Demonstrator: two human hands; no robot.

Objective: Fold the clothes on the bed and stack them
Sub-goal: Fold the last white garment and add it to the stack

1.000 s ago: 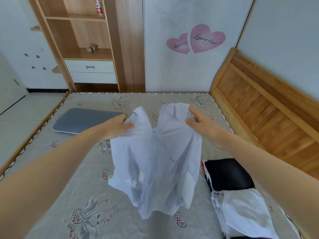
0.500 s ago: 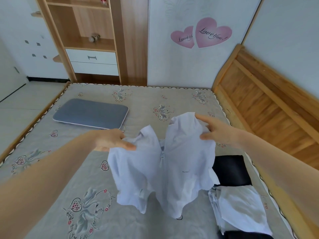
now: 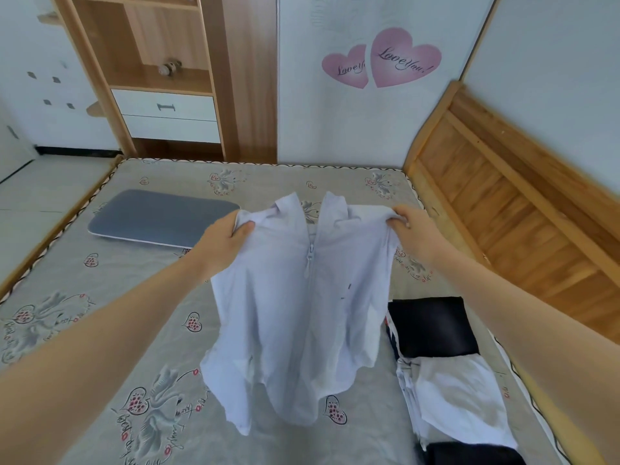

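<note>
Here a patterned bed (image 3: 100, 330) meets a wooden headboard (image 3: 520, 236), shelving (image 3: 161, 78) behind

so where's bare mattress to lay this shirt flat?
Free: the mattress nearer than the grey pillow, left of the hanging shirt. Crowded: the right edge, with the folded clothes.
</note>
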